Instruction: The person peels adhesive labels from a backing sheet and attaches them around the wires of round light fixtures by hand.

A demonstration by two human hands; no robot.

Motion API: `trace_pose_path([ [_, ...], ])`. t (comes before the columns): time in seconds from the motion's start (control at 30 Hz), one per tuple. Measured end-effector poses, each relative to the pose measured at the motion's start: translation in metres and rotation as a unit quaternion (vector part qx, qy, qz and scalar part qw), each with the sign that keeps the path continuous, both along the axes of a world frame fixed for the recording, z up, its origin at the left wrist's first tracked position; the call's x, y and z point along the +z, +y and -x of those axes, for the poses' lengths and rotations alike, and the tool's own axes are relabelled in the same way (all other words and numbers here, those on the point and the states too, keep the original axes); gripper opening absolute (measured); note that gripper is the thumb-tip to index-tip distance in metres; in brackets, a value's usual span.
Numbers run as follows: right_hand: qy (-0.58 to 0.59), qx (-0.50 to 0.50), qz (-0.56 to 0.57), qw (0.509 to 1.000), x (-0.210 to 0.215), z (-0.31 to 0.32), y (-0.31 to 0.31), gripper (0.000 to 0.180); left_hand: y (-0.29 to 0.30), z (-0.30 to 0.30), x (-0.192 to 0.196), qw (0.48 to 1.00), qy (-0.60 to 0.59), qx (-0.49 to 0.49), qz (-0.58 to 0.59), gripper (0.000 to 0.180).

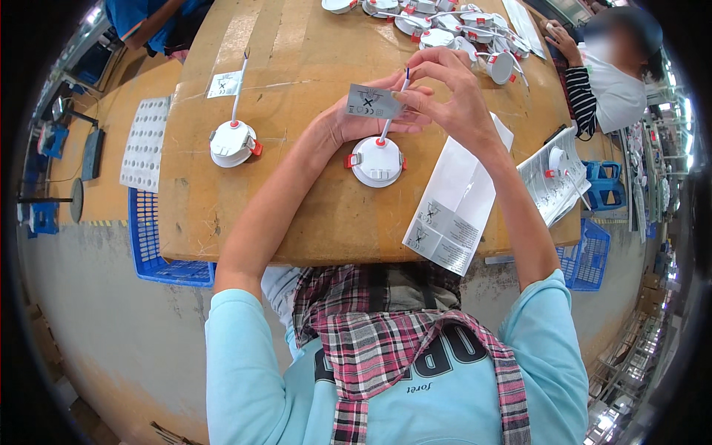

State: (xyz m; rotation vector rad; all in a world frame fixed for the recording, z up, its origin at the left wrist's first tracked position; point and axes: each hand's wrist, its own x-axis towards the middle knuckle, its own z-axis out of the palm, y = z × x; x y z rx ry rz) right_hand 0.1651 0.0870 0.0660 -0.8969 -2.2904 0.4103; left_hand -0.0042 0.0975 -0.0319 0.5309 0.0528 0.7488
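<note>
A round white downlight [377, 163] with red-tipped spring clips rests on the table in front of me, its white cable [385, 132] rising between my hands. A silver printed label [371, 102] is at the cable. My left hand [347, 122] is behind the label, fingers reaching past the cable; the label partly hides its grip. My right hand [452, 93] pinches the label's right edge by the cable, thumb on its face. To the left, a second downlight [233, 144] has a similar label [224, 84] fixed to its cable. A label sheet [460, 196] lies beneath my right forearm.
Many downlights [437, 37] are piled at the far right. Another downlight [555, 158] lies on sheets [552, 189] at the right edge. A sheet with round holes [145, 141] overhangs the left edge. Blue crates [170, 268] stand below. Co-workers [612, 81] sit at far right and far left.
</note>
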Motion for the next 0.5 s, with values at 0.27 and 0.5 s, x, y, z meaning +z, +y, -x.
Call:
trace_pose_path([
  [0.27,0.037,-0.031,0.013,0.999,-0.001,-0.001,-0.013,0.024,-0.004,0.012,0.015,0.962,0.207,0.162,-0.074,0.047],
  [0.5,0.091,-0.057,0.109,0.988,-0.007,-0.001,-0.017,0.022,-0.011,0.029,0.019,0.94,0.26,0.211,-0.062,0.043],
])
